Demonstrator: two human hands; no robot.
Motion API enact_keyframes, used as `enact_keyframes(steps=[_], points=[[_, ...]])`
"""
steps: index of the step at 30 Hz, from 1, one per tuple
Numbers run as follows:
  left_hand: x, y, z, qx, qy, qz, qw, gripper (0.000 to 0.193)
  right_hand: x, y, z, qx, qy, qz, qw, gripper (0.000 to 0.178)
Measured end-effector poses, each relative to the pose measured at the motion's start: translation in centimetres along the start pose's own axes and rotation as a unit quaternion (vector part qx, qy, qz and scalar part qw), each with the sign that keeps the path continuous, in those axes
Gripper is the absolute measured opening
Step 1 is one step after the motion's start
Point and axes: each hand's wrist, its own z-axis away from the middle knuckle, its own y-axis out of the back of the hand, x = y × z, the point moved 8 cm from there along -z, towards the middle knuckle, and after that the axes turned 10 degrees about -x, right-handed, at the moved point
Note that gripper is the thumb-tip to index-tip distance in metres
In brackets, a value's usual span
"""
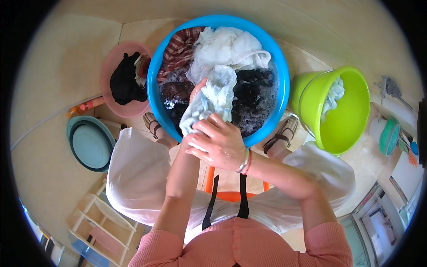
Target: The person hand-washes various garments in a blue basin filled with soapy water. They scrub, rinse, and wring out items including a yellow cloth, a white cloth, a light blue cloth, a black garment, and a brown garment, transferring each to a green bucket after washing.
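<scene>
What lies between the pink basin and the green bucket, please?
In the head view, the blue tub of soaking laundry lies between the pink basin and the green bucket; the left hand and right hand are on a pale cloth above it.

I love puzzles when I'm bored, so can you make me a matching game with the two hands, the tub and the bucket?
Column one:
1. Left hand
2. Right hand
3. Tub
4. Bucket

Column two:
A. Green, with a pale cloth inside
B. Partly hidden by the held cloth
C. Has bracelets at its wrist
D. Blue, with sudsy water inside

Right pairs: 1-B, 2-C, 3-D, 4-A
</scene>
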Motion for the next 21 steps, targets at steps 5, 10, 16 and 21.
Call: enact_keyframes(steps=[5, 10, 16, 21], points=[[-0.6, 3.4, 0.7, 0.095, -0.056, -0.022, 0.994, 0.034, 2.2, -0.8, -1.3, 0.102, -0.056, 0.056, 0.992, 0.029], [-0.5, 2.9, 0.6, 0.066, -0.114, -0.051, 0.99, 0.034, 3.7, -0.4, -1.9, 0.167, -0.071, 0.041, 0.983, 0.021], [0.2, 2.5, 2.1, 0.102, -0.254, -0.141, 0.951, 0.035, 9.6, -0.4, -2.5, 0.213, -0.095, -0.083, 0.969, 0.017], [0.5, 0.1, 3.5, 0.353, -0.25, -0.318, 0.844, 0.038, 22.6, -4.0, 2.3, 0.145, -0.335, -0.31, 0.878, 0.028]])
